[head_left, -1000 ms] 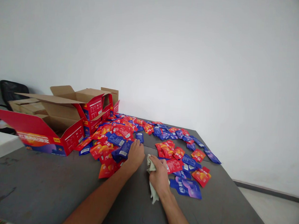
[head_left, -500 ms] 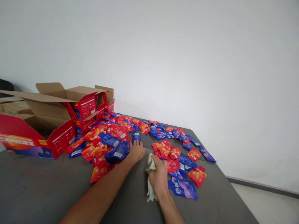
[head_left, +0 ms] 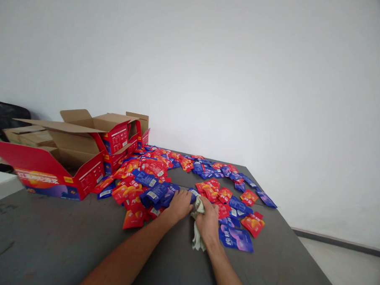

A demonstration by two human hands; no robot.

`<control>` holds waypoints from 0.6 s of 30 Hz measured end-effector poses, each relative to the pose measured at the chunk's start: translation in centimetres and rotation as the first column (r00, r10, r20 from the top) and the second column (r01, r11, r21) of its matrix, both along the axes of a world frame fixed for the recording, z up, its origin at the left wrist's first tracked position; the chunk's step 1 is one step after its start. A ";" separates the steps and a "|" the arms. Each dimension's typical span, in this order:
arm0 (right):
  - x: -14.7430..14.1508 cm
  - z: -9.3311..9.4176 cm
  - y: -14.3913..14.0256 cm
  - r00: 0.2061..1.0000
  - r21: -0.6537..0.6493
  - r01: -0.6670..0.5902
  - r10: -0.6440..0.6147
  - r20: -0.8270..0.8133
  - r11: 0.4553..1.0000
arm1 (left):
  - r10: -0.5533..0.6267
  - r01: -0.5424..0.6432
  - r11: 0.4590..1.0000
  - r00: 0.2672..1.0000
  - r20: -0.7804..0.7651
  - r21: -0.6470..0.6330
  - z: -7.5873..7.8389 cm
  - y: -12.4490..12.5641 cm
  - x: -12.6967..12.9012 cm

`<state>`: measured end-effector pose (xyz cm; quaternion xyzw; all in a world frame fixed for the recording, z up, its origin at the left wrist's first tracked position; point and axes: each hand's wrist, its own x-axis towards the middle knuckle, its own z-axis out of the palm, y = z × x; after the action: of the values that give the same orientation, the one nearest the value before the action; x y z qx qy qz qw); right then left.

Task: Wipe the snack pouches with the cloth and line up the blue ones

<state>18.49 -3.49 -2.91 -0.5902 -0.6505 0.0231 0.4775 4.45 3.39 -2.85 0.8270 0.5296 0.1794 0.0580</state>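
Note:
My left hand (head_left: 179, 204) lies palm-down on the grey table (head_left: 62, 242), fingers spread against a heap of blue and red packets (head_left: 150, 187); a blue packet (head_left: 192, 193) sits at its fingertips. My right hand (head_left: 208, 221) is closed around a pale green cloth (head_left: 198, 239) that presses on the table and hangs out below the fist. To its right lies a large blue pouch (head_left: 236, 238). The two hands nearly touch.
Open red cardboard boxes (head_left: 66, 162) stand at the left with flaps up. More red and blue packets (head_left: 235, 190) spread to the right toward the table's far edge. A white wall rises behind. A dark chair (head_left: 5, 113) shows at far left.
My left hand has dragged blue packets nearer and to the right, closing on my right hand. The cloth hand has stayed about where it was. The camera shifted slightly.

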 end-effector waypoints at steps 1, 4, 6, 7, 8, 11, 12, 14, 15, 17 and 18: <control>0.0 0.1 0.0 1.000 0.004 0.003 -0.003 0.006 1.000 | 0.002 -0.002 1.000 1.000 -0.003 -0.001 0.1 -0.2 0.1; 0.0 0.4 -0.2 1.000 -0.017 0.017 -0.016 0.022 1.000 | 0.010 -0.009 1.000 1.000 0.016 -0.003 0.1 -0.6 0.4; -0.1 0.6 -0.3 1.000 -0.048 0.022 -0.021 0.021 0.999 | 0.006 -0.006 1.000 0.999 0.046 -0.007 0.2 -0.6 0.3; -0.1 0.7 -0.4 1.000 -0.060 0.025 -0.025 0.015 0.998 | 0.006 -0.005 1.000 0.998 0.063 -0.013 0.3 -0.5 0.2; -0.1 0.8 -0.4 1.000 -0.065 0.026 -0.025 0.009 0.998 | 0.008 -0.006 1.000 0.997 0.082 -0.023 0.4 -0.4 0.0; -0.1 0.9 -0.4 1.000 -0.038 0.005 -0.005 -0.008 0.999 | 0.016 -0.008 0.999 0.987 0.159 -0.046 0.7 0.2 -1.0; -0.2 0.9 -0.5 1.000 -0.024 -0.018 0.018 -0.009 1.000 | 0.011 0.000 0.999 0.979 0.203 -0.054 0.8 0.2 -1.3; -0.5 0.9 -0.6 0.997 0.004 -0.081 0.081 -0.005 0.997 | 0.010 0.043 0.992 0.912 0.409 -0.121 0.8 0.0 -1.8; -0.8 0.9 -0.7 0.993 0.013 -0.120 0.120 0.005 0.993 | 0.023 0.096 0.979 0.827 0.562 -0.181 0.7 -0.3 -1.9; -1.3 0.9 -1.0 0.979 0.014 -0.199 0.198 0.046 0.980 | 0.112 0.283 0.913 0.518 0.848 -0.294 0.6 -1.2 -2.0; -1.5 0.8 -1.2 0.969 0.002 -0.235 0.234 0.075 0.972 | 0.163 0.401 0.863 0.357 0.920 -0.308 0.6 -1.8 -2.0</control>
<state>16.94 -4.72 -2.07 -0.5070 -0.7330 0.0542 0.4501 2.46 1.58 -2.21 0.5739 0.3650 0.4681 0.5642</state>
